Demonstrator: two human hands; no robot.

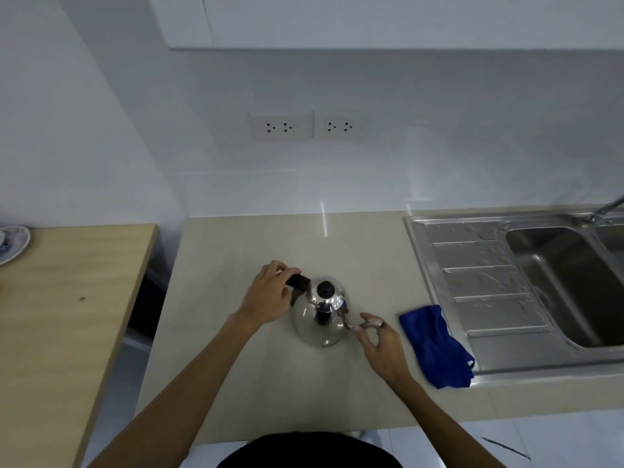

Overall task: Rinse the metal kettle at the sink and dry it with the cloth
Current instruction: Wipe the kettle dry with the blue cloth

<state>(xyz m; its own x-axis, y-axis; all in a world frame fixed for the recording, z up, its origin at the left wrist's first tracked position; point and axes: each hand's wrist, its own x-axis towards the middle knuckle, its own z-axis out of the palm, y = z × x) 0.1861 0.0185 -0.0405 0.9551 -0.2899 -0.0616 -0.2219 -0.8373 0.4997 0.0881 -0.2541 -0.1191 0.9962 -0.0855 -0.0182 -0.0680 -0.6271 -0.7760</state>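
A beige countertop [256, 359] ran along the white wall. Above it, two double wall sockets [304, 126] sat side by side. Left of the countertop, apart from it, stood a wooden table [67, 315] bearing a patterned plate [13, 243] at its far edge.

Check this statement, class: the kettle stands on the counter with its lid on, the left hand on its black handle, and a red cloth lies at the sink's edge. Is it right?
One detail is wrong: the cloth is blue, not red, as the head view shows. The rest holds: the kettle stands on the counter with its lid on, the left hand on its black handle, and the cloth lies at the sink's edge.
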